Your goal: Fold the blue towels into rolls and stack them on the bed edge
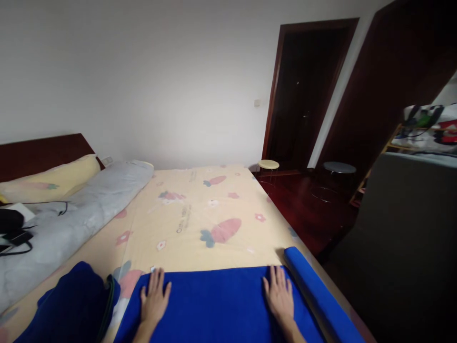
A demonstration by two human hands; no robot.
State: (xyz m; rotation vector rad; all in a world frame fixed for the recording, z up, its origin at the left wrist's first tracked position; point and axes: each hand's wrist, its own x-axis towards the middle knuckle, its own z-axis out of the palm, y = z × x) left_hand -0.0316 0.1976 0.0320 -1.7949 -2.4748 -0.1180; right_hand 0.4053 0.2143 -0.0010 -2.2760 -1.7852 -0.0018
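Observation:
A bright blue cloth [217,305] lies flat on the bed, its far edge running nearly straight across. My left hand [155,297] rests palm down near its far left corner, fingers spread, beside a small white tag [153,269]. Near the far right corner, my right hand [279,293] is also flat on the cloth with its fingers apart. Neither hand grips anything. To the right lies a long blue roll or fold [321,293]. A bunched dark blue cloth [73,305] sits at the lower left.
The bed sheet [200,257] is cream with carrot prints. A grey quilt [107,200], a pillow [71,176] and black items with cables [16,233] are on the left. Beyond the bed's right edge stand two stools [268,165] and a large dark grey object [403,247].

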